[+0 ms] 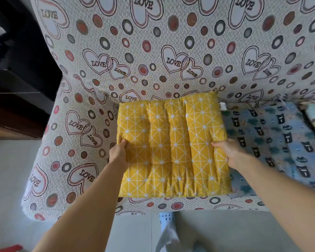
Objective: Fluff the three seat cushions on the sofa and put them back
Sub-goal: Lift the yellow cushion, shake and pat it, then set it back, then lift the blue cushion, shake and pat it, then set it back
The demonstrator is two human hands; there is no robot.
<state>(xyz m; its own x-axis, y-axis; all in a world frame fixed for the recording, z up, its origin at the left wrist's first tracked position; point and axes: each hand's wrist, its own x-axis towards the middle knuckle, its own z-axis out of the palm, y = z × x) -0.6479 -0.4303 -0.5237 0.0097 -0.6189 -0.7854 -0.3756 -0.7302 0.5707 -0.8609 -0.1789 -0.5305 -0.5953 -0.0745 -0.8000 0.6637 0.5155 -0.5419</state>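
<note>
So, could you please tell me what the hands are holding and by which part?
Both hold the yellow cushion: the left hand grips its left edge, thumb on top, and the right hand grips its right edge.

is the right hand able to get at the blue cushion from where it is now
Probably yes, once it lets go: the right hand grips the yellow cushion at its right edge, directly over the blue cushion, whose top lies bare with nothing between.
</note>
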